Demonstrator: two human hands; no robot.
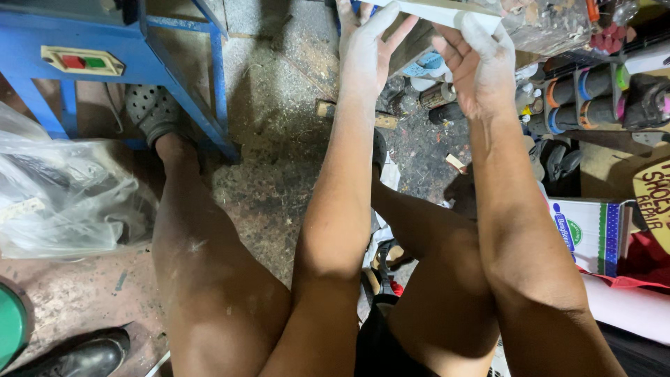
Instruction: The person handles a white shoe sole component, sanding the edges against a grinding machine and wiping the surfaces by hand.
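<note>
at the far left a crumpled clear plastic bag (59,202) lies on the dusty floor (272,139), with the rim of a green round thing (10,327) and a black leather shoe (80,356) below it. above stands a blue metal frame (174,63) carrying a cream switch box with a red and a green button (82,61); a foot in a grey perforated clog (152,112) rests beside one of its legs.

toward the middle, the left hand (366,52), dusted white, is raised with its fingers spread and pressed flat against the left side of a white flat piece (447,12) held up at the top edge of the view. the right hand (481,66) grips the same piece from the right, fingers curled onto its edge; much of the piece is cut off by the frame.

past the hands, tins and small pots (436,94) clutter the floor. farther right a rack of dark rolls with coloured ends (593,94) stands above a white cardboard box (590,234) and a wooden sign (656,199).
</note>
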